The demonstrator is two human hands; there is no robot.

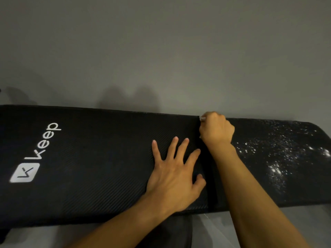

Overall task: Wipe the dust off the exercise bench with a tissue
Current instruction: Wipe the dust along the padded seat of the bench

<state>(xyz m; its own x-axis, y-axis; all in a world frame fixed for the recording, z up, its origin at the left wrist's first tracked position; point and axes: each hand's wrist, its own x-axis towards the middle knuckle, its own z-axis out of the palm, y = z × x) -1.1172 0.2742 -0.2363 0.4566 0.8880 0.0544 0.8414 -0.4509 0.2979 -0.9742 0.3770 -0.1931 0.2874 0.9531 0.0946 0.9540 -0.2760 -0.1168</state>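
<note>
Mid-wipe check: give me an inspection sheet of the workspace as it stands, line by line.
Surface: black ribbed padded exercise bench with white Keep logo; the logo pad looks clean, the other pad carries white dust specks.
Job's things: white tissue, only a sliver shows, at the seam by the bench's far edge.
Clutter: nothing seen.
Hands: left hand flat, fingers spread, pressing on the bench; right hand curled round the tissue.
Cables: nothing seen.
Surroundings: plain grey wall behind the bench; pale floor below it.
</note>
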